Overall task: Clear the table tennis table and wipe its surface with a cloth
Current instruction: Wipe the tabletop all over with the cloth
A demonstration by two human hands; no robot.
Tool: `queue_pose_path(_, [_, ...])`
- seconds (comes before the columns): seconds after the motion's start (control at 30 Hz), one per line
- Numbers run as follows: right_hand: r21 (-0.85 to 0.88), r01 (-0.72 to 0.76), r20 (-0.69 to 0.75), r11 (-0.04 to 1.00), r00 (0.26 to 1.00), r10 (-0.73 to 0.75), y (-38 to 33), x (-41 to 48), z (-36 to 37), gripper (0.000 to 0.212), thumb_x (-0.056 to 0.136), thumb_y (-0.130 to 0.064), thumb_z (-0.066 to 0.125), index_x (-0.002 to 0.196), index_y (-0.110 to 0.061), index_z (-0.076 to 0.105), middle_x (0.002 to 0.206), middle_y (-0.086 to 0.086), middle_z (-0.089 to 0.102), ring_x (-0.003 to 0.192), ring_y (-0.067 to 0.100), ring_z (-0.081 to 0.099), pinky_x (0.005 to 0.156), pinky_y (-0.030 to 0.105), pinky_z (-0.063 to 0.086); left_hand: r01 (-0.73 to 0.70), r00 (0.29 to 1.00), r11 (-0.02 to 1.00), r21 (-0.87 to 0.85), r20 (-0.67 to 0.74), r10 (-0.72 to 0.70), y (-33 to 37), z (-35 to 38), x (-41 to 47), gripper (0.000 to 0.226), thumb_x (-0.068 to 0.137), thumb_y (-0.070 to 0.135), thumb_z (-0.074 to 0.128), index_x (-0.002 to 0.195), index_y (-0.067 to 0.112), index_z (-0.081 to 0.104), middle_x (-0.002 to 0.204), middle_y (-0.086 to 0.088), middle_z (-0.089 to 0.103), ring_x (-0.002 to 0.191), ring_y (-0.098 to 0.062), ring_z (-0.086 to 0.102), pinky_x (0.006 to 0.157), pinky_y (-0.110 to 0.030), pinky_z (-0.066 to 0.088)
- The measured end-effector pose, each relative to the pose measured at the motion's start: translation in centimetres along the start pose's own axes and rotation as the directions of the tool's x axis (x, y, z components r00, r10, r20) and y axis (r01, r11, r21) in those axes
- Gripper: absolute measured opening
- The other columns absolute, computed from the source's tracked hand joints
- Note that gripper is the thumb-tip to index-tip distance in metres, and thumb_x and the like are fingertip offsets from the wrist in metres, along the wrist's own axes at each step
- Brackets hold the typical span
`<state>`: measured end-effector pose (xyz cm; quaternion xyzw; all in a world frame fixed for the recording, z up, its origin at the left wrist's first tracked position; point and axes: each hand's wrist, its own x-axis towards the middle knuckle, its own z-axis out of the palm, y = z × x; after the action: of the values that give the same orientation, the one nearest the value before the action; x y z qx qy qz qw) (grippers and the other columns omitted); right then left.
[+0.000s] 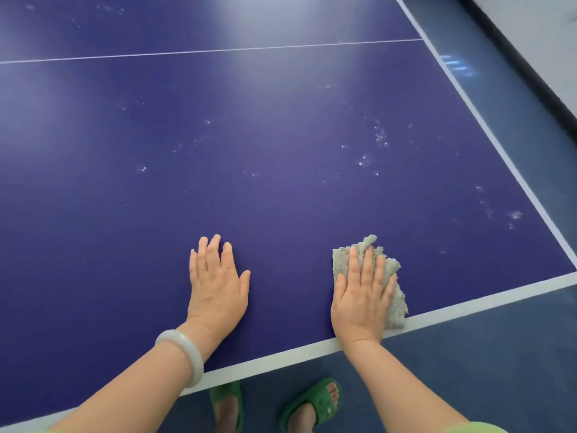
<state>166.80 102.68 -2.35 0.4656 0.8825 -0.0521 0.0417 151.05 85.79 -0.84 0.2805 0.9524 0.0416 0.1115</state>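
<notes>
— Blue counter (281,189), white specks (381,137) toward 1 o'clock. Where's the cloth (395,276)?
— 5 o'clock, near edge, under right hand (362,295), fingers (368,264) spread flat. Looks soft, limp: press its middle; left hand (217,285) spread, bare.

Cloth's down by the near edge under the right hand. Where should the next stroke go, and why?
Probably slide the right hand and the cloth forward and slightly right across the table. White specks lie scattered there, unwiped, while the left hand rests flat beside it.
</notes>
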Motion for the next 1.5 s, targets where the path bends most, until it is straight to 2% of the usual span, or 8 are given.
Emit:
queue_pose_path(0.37, [-0.026, 0.565, 0.013, 0.825, 0.825, -0.565, 10.7, 0.8, 0.0, 0.057, 0.102, -0.038, 0.027, 0.157, -0.026, 0.02, 0.165, 0.001, 0.012, 0.153, 0.024, 0.009, 0.119, 0.051, 0.011, 0.154, 0.984, 0.983, -0.102, -0.069, -0.162, 15.8, 3.1, 1.4, 0.08, 0.098, 0.055, 0.021, 0.154, 0.001, 0.002, 0.161, -0.023, -0.005, 0.149, -0.036, -0.014, 0.121, -0.051, -0.006])
queue_pose_path(0.67, [0.109, -0.192, -0.098, 0.975, 0.974, 0.203, 15.8, 6.2, -1.7, 0.061, 0.099, -0.038, 0.019, 0.156, -0.017, 0.022, 0.163, 0.011, 0.018, 0.152, 0.031, 0.013, 0.12, 0.057, 0.011, 0.202, 0.977, 0.979, -0.013, -0.073, -0.202, 16.5, 3.6, 1.5, 0.082, 0.096, 0.056, 0.019, 0.154, 0.0, 0.006, 0.161, -0.024, 0.0, 0.149, -0.037, -0.01, 0.121, -0.052, -0.004])
queue_pose_path(0.77, [0.029, 0.294, -0.095, 0.955, 0.952, -0.291, 12.3, 3.1, -0.6, 0.059, 0.099, -0.035, 0.027, 0.155, -0.018, 0.028, 0.163, 0.01, 0.02, 0.151, 0.031, 0.017, 0.117, 0.057, 0.018, 0.206, 0.975, 0.979, 0.0, -0.081, -0.205, 16.6, 3.6, 1.6, 0.08, 0.097, 0.054, 0.022, 0.154, 0.0, 0.007, 0.161, -0.024, 0.001, 0.149, -0.037, -0.009, 0.121, -0.051, -0.004])
queue_pose_path(0.9, [-0.038, 0.709, -0.026, 0.705, 0.704, -0.71, 16.6, 4.0, -0.8, 0.053, 0.105, -0.035, 0.027, 0.157, -0.025, 0.022, 0.165, 0.0, 0.015, 0.152, 0.023, 0.014, 0.119, 0.05, 0.012, 0.208, 0.973, 0.978, -0.004, -0.099, -0.207, 16.6, 3.7, 1.7, 0.079, 0.097, 0.051, 0.028, 0.154, -0.001, 0.01, 0.161, -0.025, 0.003, 0.149, -0.037, -0.008, 0.121, -0.05, -0.006])
queue_pose_path(1.07, [0.027, 0.123, -0.048, 0.992, 0.991, -0.122, 25.0, 10.3, -2.9, 0.057, 0.101, -0.037, 0.02, 0.155, -0.021, 0.027, 0.163, 0.005, 0.019, 0.152, 0.026, 0.015, 0.121, 0.051, 0.013, 0.216, 0.971, 0.976, -0.001, -0.11, -0.214, 16.7, 3.8, 1.8, 0.078, 0.097, 0.05, 0.029, 0.153, -0.002, 0.011, 0.16, -0.025, 0.004, 0.149, -0.037, -0.007, 0.121, -0.05, -0.006])
queue_pose_path(1.17, [0.11, -0.168, -0.062, 0.98, 0.982, 0.176, 23.4, 10.2, -2.8, 0.053, 0.105, -0.032, 0.023, 0.157, -0.023, 0.019, 0.165, 0.006, 0.015, 0.153, 0.025, 0.007, 0.121, 0.053, 0.006, 0.214, 0.97, 0.977, -0.016, -0.117, -0.215, 16.7, 3.8, 1.7, 0.078, 0.097, 0.048, 0.032, 0.153, -0.002, 0.014, 0.16, -0.025, 0.006, 0.15, -0.037, -0.005, 0.121, -0.05, -0.005])
queue_pose_path(1.3, [0.011, 0.203, -0.111, 0.979, 0.973, -0.201, 16.7, 6.4, -1.7, 0.059, 0.099, -0.034, 0.024, 0.155, -0.019, 0.028, 0.163, 0.01, 0.02, 0.151, 0.03, 0.017, 0.119, 0.055, 0.017, 0.215, 0.969, 0.976, -0.027, -0.12, -0.217, 16.9, 3.7, 1.7, 0.077, 0.097, 0.047, 0.035, 0.153, -0.002, 0.015, 0.16, -0.025, 0.007, 0.15, -0.036, -0.006, 0.121, -0.05, -0.004])
queue_pose_path(1.5, [-0.093, 0.731, -0.001, 0.677, 0.679, -0.734, 19.3, 8.1, -1.7, 0.055, 0.102, -0.033, 0.03, 0.156, -0.024, 0.025, 0.163, 0.002, 0.021, 0.152, 0.025, 0.014, 0.118, 0.05, 0.014, 0.215, 0.969, 0.976, -0.022, -0.121, -0.216, 17.0, 3.6, 1.7, 0.077, 0.097, 0.048, 0.032, 0.154, -0.001, 0.014, 0.161, -0.024, 0.005, 0.15, -0.036, -0.007, 0.122, -0.049, -0.004])
